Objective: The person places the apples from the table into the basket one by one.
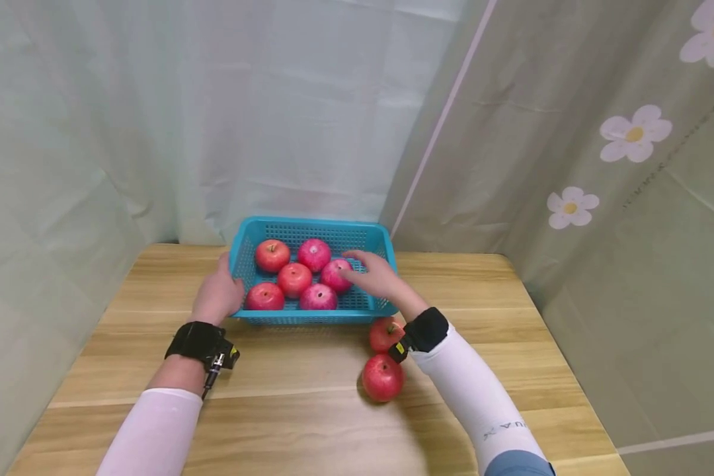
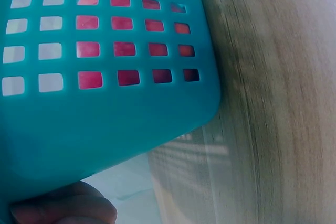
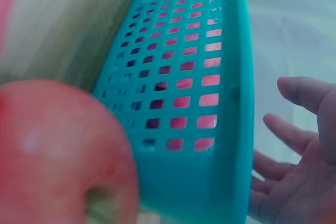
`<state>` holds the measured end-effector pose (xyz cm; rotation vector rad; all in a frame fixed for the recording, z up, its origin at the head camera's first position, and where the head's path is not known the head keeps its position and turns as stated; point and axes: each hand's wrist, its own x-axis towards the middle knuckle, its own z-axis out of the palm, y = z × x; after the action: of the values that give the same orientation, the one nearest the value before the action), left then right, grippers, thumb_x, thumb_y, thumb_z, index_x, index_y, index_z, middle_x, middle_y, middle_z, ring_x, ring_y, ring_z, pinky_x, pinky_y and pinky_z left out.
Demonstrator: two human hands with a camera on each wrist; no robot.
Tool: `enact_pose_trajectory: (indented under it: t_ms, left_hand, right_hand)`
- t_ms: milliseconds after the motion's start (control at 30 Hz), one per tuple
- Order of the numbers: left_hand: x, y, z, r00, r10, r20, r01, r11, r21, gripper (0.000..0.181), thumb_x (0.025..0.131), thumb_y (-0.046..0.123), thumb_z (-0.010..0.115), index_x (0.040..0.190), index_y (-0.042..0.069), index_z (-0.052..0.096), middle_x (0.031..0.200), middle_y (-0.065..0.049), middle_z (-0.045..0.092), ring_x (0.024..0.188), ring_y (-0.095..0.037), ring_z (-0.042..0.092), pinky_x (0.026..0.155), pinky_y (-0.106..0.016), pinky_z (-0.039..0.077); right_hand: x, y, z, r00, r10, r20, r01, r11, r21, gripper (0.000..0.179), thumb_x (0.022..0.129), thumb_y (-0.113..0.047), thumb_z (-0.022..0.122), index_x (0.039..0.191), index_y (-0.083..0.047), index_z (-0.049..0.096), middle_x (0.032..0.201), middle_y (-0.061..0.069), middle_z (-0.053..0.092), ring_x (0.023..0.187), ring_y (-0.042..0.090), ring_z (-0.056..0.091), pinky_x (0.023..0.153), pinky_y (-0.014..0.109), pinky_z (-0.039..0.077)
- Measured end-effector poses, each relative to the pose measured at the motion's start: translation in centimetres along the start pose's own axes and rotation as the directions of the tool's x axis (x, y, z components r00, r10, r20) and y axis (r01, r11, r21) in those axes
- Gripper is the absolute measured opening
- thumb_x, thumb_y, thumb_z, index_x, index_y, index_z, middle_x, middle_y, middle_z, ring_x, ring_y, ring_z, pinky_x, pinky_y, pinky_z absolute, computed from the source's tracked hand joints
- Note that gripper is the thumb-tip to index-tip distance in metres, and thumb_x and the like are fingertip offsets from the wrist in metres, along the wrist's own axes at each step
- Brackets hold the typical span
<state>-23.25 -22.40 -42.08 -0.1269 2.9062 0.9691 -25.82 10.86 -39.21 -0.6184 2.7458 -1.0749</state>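
Observation:
A blue plastic basket (image 1: 309, 317) with a lattice of square holes stands on the table, several red and pink apples (image 1: 294, 279) inside it. At its left end, my left hand (image 1: 219, 291) grips the rim; the left wrist view shows curled fingers (image 2: 73, 203) under that rim. My right hand (image 1: 377, 274) reaches over the right part of the basket, beside a pink apple (image 1: 335, 276). Its fingers look spread in the right wrist view, with nothing held between them. Two red apples, a rear one (image 1: 383, 334) and a front one (image 1: 383, 378), lie outside the basket, below my right wrist.
The wooden table (image 1: 285, 423) reaches back to a pale curtain (image 1: 309, 119) just behind the basket. On the right hangs a curtain with white flowers (image 1: 635, 134). Black camera straps (image 1: 193, 342) circle both wrists.

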Motion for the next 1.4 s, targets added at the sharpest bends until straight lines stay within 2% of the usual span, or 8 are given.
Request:
enact_pose_trajectory:
  t_ms: [167, 333, 533, 700, 833, 1000, 1167, 1400]
  left_hand:
    - [0.0, -0.2, -0.1, 1.000, -0.004, 0.005, 0.004, 1.000, -0.012, 0.070, 0.104, 0.016, 0.039, 0.156, -0.001, -0.004, 0.134, -0.042, 0.040, 0.093, -0.043, 0.054, 0.066, -0.047, 0.049]
    - [-0.1, -0.2, 0.0, 1.000, -0.012, 0.011, 0.012, 1.000, -0.015, 0.070, 0.104, 0.016, 0.039, 0.156, -0.001, -0.005, 0.136, -0.043, 0.038, 0.097, -0.045, 0.052, 0.073, -0.053, 0.050]
    - [-0.2, -0.5, -0.1, 1.000, 0.017, -0.006, -0.017, 0.999, -0.029, 0.069, 0.103, 0.016, 0.040, 0.156, -0.001, -0.001, 0.127, -0.041, 0.046, 0.087, -0.041, 0.057, 0.063, -0.046, 0.050]
    - [-0.2, -0.8, -0.3, 1.000, 0.023, -0.012, -0.023, 0.999, -0.030, 0.069, 0.103, 0.016, 0.040, 0.157, 0.000, -0.001, 0.122, -0.040, 0.049, 0.081, -0.039, 0.058, 0.057, -0.042, 0.048]
    - [-0.3, -0.8, -0.3, 1.000, 0.025, -0.010, -0.025, 0.999, -0.026, 0.069, 0.103, 0.016, 0.040, 0.156, -0.001, -0.001, 0.124, -0.041, 0.048, 0.085, -0.041, 0.057, 0.060, -0.043, 0.048]
    - [-0.3, -0.9, -0.3, 1.000, 0.017, -0.010, -0.017, 1.000, -0.026, 0.069, 0.103, 0.016, 0.041, 0.156, -0.001, 0.000, 0.129, -0.042, 0.045, 0.091, -0.044, 0.055, 0.068, -0.052, 0.051]
    - [-0.1, -1.1, -0.3, 1.000, 0.013, -0.014, -0.014, 0.999, -0.028, 0.069, 0.104, 0.015, 0.040, 0.156, -0.001, 0.000, 0.134, -0.042, 0.041, 0.098, -0.047, 0.053, 0.079, -0.061, 0.050]
    - [-0.1, -1.3, -0.3, 1.000, 0.018, -0.012, -0.018, 1.000, -0.022, 0.069, 0.104, 0.016, 0.041, 0.156, -0.001, 0.000, 0.131, -0.042, 0.043, 0.095, -0.046, 0.055, 0.075, -0.058, 0.051]
  right_hand:
    - [-1.8, 0.4, -0.3, 0.996, -0.085, 0.018, 0.084, 0.996, 0.043, 0.055, 0.096, -0.035, 0.064, 0.143, -0.011, 0.051, 0.141, 0.010, 0.053, 0.124, 0.032, 0.049, 0.097, 0.049, 0.048]
    - [-3.9, 1.1, -0.7, 0.981, -0.194, -0.009, 0.194, 0.978, 0.078, 0.044, 0.096, -0.027, 0.065, 0.137, -0.012, 0.057, 0.134, 0.008, 0.060, 0.118, 0.017, 0.055, 0.094, 0.043, 0.051]
    - [-6.8, 1.7, -1.3, 0.972, -0.220, -0.077, 0.228, 0.968, 0.106, 0.033, 0.095, -0.022, 0.067, 0.128, -0.023, 0.062, 0.108, -0.004, 0.069, 0.095, 0.007, 0.062, 0.081, 0.036, 0.055]
    - [-8.9, 2.5, -1.5, 0.976, -0.198, -0.090, 0.207, 0.971, 0.116, 0.026, 0.093, -0.023, 0.070, 0.118, -0.025, 0.065, 0.094, -0.008, 0.068, 0.079, 0.012, 0.064, 0.068, 0.036, 0.055]
    - [-10.3, 3.4, -1.5, 0.980, -0.180, -0.091, 0.190, 0.974, 0.127, 0.022, 0.093, -0.021, 0.070, 0.115, -0.024, 0.067, 0.091, -0.008, 0.069, 0.077, 0.013, 0.064, 0.066, 0.037, 0.055]
    - [-11.5, 4.5, -1.8, 0.982, -0.153, -0.114, 0.164, 0.982, 0.095, 0.020, 0.091, -0.018, 0.071, 0.111, -0.014, 0.070, 0.093, -0.008, 0.069, 0.082, 0.010, 0.063, 0.070, 0.038, 0.056]
    - [-12.4, 5.9, -2.1, 0.989, -0.095, -0.112, 0.105, 0.991, 0.087, 0.015, 0.088, -0.013, 0.074, 0.101, -0.014, 0.068, 0.093, -0.005, 0.068, 0.084, 0.012, 0.063, 0.072, 0.040, 0.056]
    - [-13.4, 7.6, -1.8, 0.998, -0.027, -0.053, 0.031, 0.995, 0.089, 0.034, 0.080, -0.013, 0.081, 0.110, -0.009, 0.064, 0.111, 0.004, 0.064, 0.102, 0.026, 0.058, 0.081, 0.051, 0.055]
